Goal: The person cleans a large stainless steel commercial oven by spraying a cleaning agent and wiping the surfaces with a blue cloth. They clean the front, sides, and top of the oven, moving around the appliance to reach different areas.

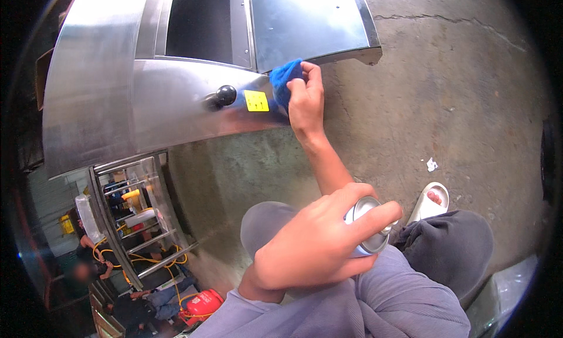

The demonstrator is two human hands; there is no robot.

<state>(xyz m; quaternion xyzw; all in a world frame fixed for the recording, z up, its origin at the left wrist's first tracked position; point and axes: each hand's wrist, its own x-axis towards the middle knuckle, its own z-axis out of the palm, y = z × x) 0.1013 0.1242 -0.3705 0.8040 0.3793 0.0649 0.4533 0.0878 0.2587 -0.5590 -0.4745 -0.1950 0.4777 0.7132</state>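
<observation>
My right hand (306, 97) pinches a blue cloth (285, 80) flat against the steel panel (176, 103) at twelve o'clock beside the yellow sticker (256, 100), while my left hand (314, 244) wraps the spray can (366, 226), forefinger atop its nozzle, ready.

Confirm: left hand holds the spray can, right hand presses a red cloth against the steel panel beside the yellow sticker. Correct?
Not quite: the cloth is blue, not red, as the head view shows. The rest stands: the left hand holds the spray can, and the right hand presses the cloth against the steel panel beside the yellow sticker.
</observation>
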